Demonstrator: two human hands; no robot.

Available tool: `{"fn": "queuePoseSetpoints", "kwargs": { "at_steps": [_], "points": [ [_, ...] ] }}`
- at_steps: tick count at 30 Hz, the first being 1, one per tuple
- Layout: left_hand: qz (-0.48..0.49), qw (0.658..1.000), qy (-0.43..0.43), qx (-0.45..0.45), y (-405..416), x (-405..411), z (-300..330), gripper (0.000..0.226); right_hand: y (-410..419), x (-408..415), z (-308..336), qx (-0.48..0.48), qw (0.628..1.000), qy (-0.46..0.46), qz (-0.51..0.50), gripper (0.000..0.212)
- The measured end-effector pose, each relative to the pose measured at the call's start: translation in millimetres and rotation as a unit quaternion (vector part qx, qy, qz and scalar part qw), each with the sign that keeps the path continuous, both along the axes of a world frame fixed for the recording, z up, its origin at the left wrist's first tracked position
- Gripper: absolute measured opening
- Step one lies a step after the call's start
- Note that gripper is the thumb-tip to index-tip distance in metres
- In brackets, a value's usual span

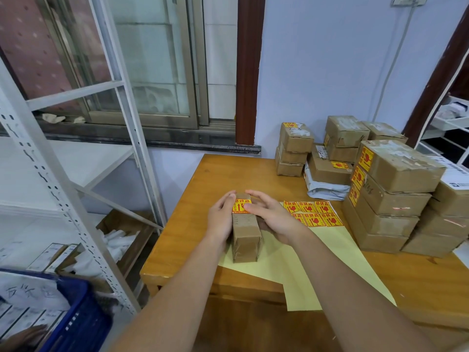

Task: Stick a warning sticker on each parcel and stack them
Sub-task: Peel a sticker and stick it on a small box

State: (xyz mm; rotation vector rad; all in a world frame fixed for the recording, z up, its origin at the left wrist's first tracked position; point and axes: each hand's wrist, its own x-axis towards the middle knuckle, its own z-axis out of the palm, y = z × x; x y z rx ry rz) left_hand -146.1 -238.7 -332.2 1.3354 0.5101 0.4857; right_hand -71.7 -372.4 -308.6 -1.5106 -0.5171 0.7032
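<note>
We see a brown parcel (245,231) lying lengthwise on the table (182,224), near its left front edge, its near end resting on the yellow sheet (337,252). A yellow and red sticker (241,206) sits on the parcel's top at the far end. Our left hand (220,219) cups the parcel's left side, fingers curled over the far top edge beside the sticker. Our right hand (272,217) holds the right side, its thumb pressing on the sticker and its fingers arched over the far end.

Just right of the right hand, on the sheet, lie two rows of unused stickers (314,214), three clear in each row, the left ones partly hidden by the hand.

Further right stands a tall stack (388,194) of parcels, with stickers on the left faces of the upper three. Behind it, by the blue wall (330,72), are smaller stacks (294,148), some with stickers, and a grey mailer bag (324,189) under one box.

Left of the table stands a white metal shelf (63,174); a blue crate (76,316) sits at lower left.
</note>
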Motion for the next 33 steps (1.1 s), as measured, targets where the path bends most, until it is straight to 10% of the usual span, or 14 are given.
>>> {"fn": "queuePoseSetpoints", "kwargs": {
  "at_steps": [21,33],
  "points": [
    [0.004,1.0,-0.016,-0.016,1.4,2.6,-4.9,0.026,19.1,2.1,-3.7,-0.058,0.993,-0.059,-0.082,0.009],
    [-0.008,1.0,-0.01,0.012,4.7,1.5,-4.4,0.026,9.8,-10.9,-8.8,-0.036,0.998,-0.032,-0.031,0.069]
  ]
}}
